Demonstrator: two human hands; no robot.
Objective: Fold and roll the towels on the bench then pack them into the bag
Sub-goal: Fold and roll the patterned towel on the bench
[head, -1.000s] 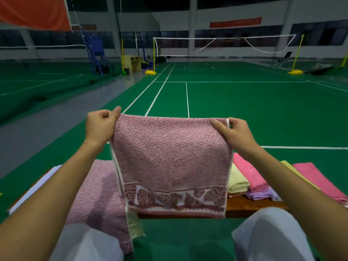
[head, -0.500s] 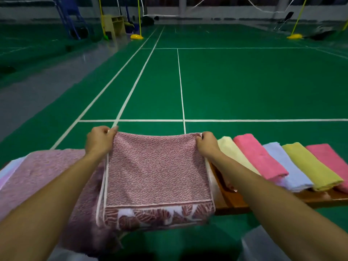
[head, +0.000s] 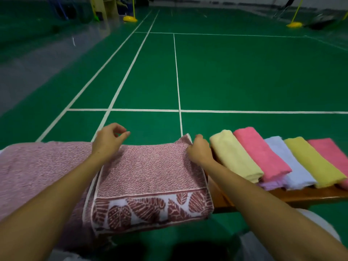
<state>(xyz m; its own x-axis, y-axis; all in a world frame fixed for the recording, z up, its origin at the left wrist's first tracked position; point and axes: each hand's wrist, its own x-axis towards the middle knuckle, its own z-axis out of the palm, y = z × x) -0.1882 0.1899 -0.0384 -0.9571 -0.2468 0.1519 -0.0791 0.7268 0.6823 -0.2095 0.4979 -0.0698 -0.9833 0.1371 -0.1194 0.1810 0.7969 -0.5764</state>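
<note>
On bench (head: 293, 194): right hand (head: 199, 150) pinches towel (head: 150, 174) corner; left hand (head: 108, 140) lifted.

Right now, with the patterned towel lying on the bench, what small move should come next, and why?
Probably let the right hand lay down the far corner it pinches. The patterned towel lies folded on the bench, but that corner stands raised, and the left hand hovers free above the far edge.
</note>
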